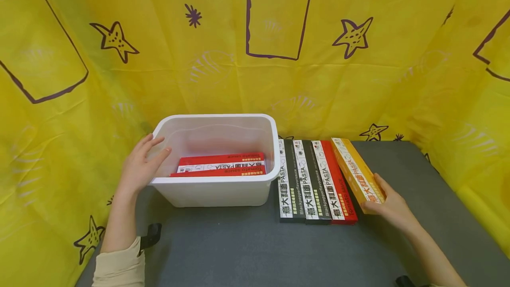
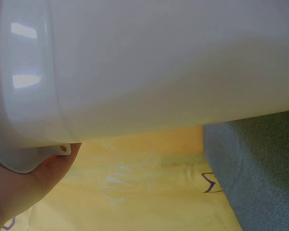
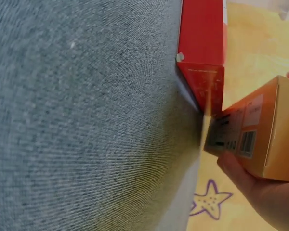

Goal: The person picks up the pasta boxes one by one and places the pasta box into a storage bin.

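My left hand [image 1: 138, 166] rests at the left rim of a white plastic bin [image 1: 221, 194], its fingers reaching over the edge quite straight. Up close, the left wrist view shows the bin's wall [image 2: 159, 62] with part of the hand [image 2: 33, 185] against the rim. Inside the bin lie red pasta boxes [image 1: 221, 159]. With my right hand [image 1: 392, 207] I grip the near end of a yellow pasta box [image 1: 356, 174], thumb on one side and fingers on the other. It slants, its near end raised off the table, beside a red pasta box [image 1: 338, 180].
Left of that red box, two black pasta boxes [image 1: 287, 189] lie side by side, right of the bin. All are on a dark grey table [image 1: 239, 242]. A yellow patterned cloth [image 1: 223, 79] hangs behind and at both sides.
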Demonstrator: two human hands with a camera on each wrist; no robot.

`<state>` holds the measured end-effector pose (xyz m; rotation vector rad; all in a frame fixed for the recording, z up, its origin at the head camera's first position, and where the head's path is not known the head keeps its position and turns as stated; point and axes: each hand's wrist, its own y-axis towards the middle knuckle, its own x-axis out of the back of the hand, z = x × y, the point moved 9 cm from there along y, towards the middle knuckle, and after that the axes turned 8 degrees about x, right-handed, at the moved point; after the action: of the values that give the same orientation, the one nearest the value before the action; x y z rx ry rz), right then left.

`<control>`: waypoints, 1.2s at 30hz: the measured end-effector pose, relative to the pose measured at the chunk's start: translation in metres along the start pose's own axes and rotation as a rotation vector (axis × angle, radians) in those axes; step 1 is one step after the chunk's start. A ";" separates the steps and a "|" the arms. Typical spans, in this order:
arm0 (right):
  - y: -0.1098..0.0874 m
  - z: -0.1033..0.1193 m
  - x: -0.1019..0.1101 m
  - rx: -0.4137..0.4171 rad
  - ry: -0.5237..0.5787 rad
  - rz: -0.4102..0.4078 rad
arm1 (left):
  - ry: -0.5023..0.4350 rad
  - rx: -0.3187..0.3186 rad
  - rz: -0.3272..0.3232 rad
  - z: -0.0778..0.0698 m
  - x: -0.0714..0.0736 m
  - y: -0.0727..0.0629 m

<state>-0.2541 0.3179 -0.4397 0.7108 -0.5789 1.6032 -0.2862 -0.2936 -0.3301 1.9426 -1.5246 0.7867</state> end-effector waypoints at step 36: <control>0.016 0.127 0.015 0.288 0.182 -0.069 | -0.025 0.016 0.000 0.000 0.001 -0.001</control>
<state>-0.2550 0.2344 -0.3414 0.7772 -0.1896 1.6831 -0.2849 -0.2939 -0.3298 1.9712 -1.5370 0.7801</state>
